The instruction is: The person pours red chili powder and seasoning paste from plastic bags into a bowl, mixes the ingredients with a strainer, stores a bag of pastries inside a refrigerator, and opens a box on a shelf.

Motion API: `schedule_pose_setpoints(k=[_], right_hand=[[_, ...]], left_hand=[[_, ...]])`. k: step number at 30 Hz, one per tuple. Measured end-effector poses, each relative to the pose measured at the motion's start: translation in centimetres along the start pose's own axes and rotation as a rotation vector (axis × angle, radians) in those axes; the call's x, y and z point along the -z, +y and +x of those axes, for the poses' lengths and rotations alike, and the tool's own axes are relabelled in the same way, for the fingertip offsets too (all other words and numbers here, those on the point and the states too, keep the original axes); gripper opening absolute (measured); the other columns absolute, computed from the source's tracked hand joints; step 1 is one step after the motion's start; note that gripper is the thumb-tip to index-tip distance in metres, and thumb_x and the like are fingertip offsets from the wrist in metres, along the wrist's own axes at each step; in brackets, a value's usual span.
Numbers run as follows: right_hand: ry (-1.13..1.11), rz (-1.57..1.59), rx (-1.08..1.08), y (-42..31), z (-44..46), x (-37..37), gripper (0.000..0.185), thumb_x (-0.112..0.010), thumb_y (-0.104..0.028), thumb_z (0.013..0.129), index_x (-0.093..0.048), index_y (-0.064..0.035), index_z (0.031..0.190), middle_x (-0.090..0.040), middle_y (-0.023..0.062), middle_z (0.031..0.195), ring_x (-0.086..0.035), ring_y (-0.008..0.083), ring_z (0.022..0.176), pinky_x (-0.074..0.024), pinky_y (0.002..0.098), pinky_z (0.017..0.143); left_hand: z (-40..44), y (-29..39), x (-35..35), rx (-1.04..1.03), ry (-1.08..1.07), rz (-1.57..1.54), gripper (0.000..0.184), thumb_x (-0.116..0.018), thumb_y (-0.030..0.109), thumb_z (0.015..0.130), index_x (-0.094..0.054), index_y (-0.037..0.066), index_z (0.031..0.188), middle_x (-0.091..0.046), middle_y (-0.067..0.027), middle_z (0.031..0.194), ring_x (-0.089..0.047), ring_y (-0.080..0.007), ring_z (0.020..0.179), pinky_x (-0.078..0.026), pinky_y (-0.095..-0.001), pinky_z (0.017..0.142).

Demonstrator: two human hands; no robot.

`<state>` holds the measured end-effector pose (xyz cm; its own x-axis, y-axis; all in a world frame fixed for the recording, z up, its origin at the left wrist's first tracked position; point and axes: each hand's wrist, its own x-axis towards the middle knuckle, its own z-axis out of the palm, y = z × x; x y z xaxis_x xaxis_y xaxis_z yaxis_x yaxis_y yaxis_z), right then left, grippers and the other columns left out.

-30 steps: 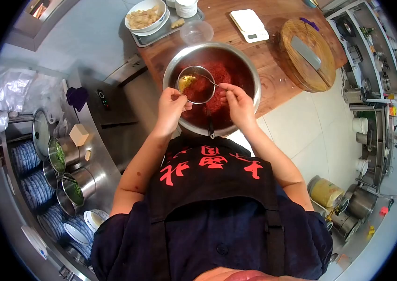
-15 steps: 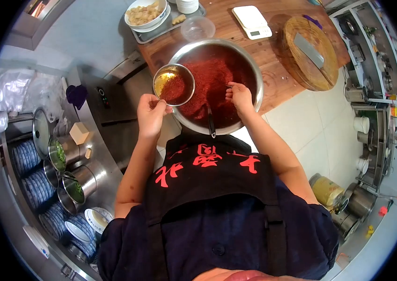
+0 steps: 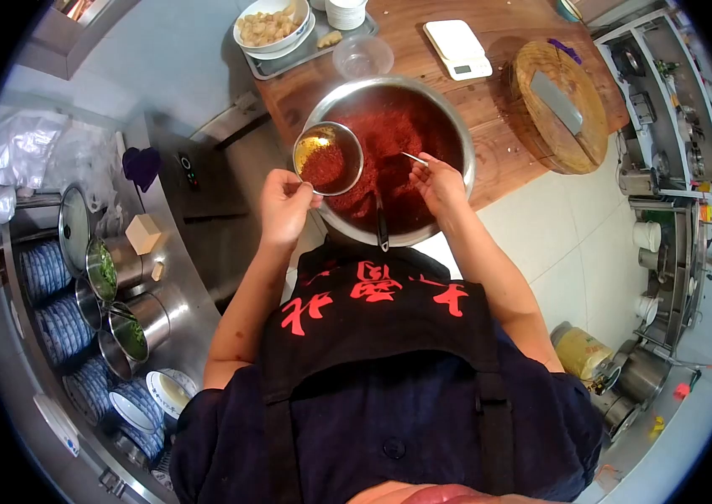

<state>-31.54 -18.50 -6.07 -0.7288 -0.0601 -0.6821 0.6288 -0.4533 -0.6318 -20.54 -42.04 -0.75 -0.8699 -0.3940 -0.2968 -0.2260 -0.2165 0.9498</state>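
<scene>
My left hand (image 3: pixel 287 208) is closed on the near rim of a small metal bowl (image 3: pixel 355 143). Dark red chili mixture and some yellow oil lie in this bowl, over the left side of a large metal basin (image 3: pixel 463 126). Inside the basin is a deep red chili paste (image 3: pixel 394 126). A black-handled utensil (image 3: pixel 382 223) leans on the basin's near rim, its lower end in the paste. My right hand (image 3: pixel 440 186), above the basin's right side, pinches a thin metal utensil (image 3: pixel 412 157); the shape of its working end is unclear.
On the wooden table (image 3: pixel 503 172) are a white kitchen scale (image 3: pixel 457 46), a round chopping block (image 3: pixel 532 126) with a cleaver (image 3: pixel 556 101), and a clear plastic bowl (image 3: pixel 363 57). A tray (image 3: pixel 289 65) holds a bowl of pale chunks (image 3: pixel 270 27). Metal pots (image 3: pixel 147 315) stand at left.
The small bowl and my left hand have moved right, further over the basin. My right hand has turned and shifted slightly, and more of the thin metal utensil shows.
</scene>
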Motion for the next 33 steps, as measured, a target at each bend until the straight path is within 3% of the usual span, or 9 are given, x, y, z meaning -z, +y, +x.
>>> schedule_pose_setpoints(k=[3, 9, 12, 13, 15, 16, 19, 26, 33], right_hand=[[-0.031, -0.005, 0.033, -1.4, -1.0, 0.0, 0.024, -0.039, -0.011, 0.091, -0.05, 0.0018, 0.108, -0.056, 0.0092, 0.085, -0.055, 0.0175, 0.077, -0.0498, 0.031, 0.072], [-0.163, 0.022, 0.105, -3.6, -5.3, -1.2, 0.025, -0.039, -0.012, 0.092, -0.05, 0.0014, 0.11, -0.057, 0.0083, 0.086, -0.056, 0.0152, 0.076, -0.0503, 0.0287, 0.072], [-0.265, -0.113, 0.181, -2.9, -7.0, -2.1, 0.026, -0.039, -0.013, 0.093, -0.05, 0.001, 0.111, -0.057, 0.0082, 0.087, -0.056, 0.0147, 0.075, -0.0502, 0.028, 0.071], [-0.28, -0.321, 0.263, -2.1, -7.1, -2.2, 0.026, -0.039, -0.013, 0.093, -0.051, 0.0004, 0.112, -0.057, 0.0077, 0.088, -0.056, 0.0128, 0.075, -0.0496, 0.027, 0.072], [-0.334, -0.721, 0.626, -0.9, -7.8, -2.5, 0.025, -0.04, -0.011, 0.093, -0.052, 0.0001, 0.112, -0.057, 0.0061, 0.087, -0.055, 0.0111, 0.076, -0.0481, 0.025, 0.072], [-0.332, -0.733, 0.774, -1.0, -8.3, -2.9, 0.025, -0.039, -0.009, 0.093, -0.053, 0.0006, 0.111, -0.056, 0.0055, 0.087, -0.054, 0.0105, 0.078, -0.0468, 0.0235, 0.073], [-0.239, -0.541, 0.77, -1.7, -6.6, -2.8, 0.025, -0.039, -0.009, 0.093, -0.053, 0.0007, 0.11, -0.056, 0.0049, 0.087, -0.054, 0.0107, 0.078, -0.0461, 0.0229, 0.073], [-0.077, -0.665, 0.546, 0.2, 4.2, 0.0, 0.023, -0.04, -0.01, 0.092, -0.054, 0.0, 0.107, -0.057, 0.0059, 0.083, -0.053, 0.01, 0.07, -0.0473, 0.0232, 0.065], [-0.077, -0.422, 0.137, 2.7, 4.7, -0.7, 0.023, -0.04, -0.008, 0.089, -0.056, 0.0017, 0.102, -0.058, 0.0095, 0.078, -0.055, 0.0147, 0.065, -0.0491, 0.0265, 0.062]], left_hand=[[0.2, -0.2, -0.9, -0.003, -0.02, 0.038, 0.009, -0.049, -0.001, 0.08, -0.042, 0.003, 0.084, -0.054, -0.0084, 0.075, -0.057, -0.0146, 0.063, -0.049, -0.0267, 0.058], [1.5, -0.9, -2.5, 0.064, -0.073, 0.018, 0.01, -0.05, 0.001, 0.08, -0.042, 0.001, 0.087, -0.054, -0.0099, 0.076, -0.058, -0.0166, 0.065, -0.051, -0.0283, 0.06], [1.5, -0.6, -3.4, 0.109, -0.1, -0.046, 0.011, -0.05, 0.001, 0.08, -0.042, 0.001, 0.088, -0.053, -0.0105, 0.078, -0.058, -0.0178, 0.066, -0.051, -0.0286, 0.06], [1.6, -0.6, -3.5, 0.119, -0.108, -0.051, 0.011, -0.05, 0.001, 0.08, -0.042, 0.001, 0.088, -0.053, -0.0106, 0.079, -0.059, -0.018, 0.066, -0.051, -0.0288, 0.061], [1.6, -0.8, -3.6, 0.138, -0.123, -0.06, 0.011, -0.05, 0.001, 0.08, -0.043, 0.001, 0.088, -0.053, -0.0108, 0.08, -0.059, -0.0185, 0.067, -0.051, -0.029, 0.061], [1.6, -0.7, -3.5, 0.136, -0.112, -0.052, 0.011, -0.05, 0.001, 0.08, -0.043, 0.001, 0.088, -0.053, -0.0107, 0.08, -0.059, -0.0185, 0.067, -0.051, -0.029, 0.061], [1.2, -0.7, -2.7, 0.135, -0.076, -0.041, 0.01, -0.05, 0.001, 0.08, -0.043, 0.001, 0.088, -0.052, -0.0105, 0.08, -0.059, -0.0184, 0.067, -0.051, -0.0289, 0.061], [-0.3, 0.8, -0.7, 0.112, 0.03, -0.062, 0.008, -0.048, 0.001, 0.081, -0.043, 0.002, 0.087, -0.054, -0.0098, 0.077, -0.057, -0.016, 0.064, -0.051, -0.0283, 0.06], [-1.0, 1.1, 1.0, 0.067, 0.071, -0.05, 0.009, -0.049, 0.0, 0.081, -0.043, 0.003, 0.086, -0.054, -0.009, 0.075, -0.057, -0.0156, 0.064, -0.05, -0.028, 0.06]])
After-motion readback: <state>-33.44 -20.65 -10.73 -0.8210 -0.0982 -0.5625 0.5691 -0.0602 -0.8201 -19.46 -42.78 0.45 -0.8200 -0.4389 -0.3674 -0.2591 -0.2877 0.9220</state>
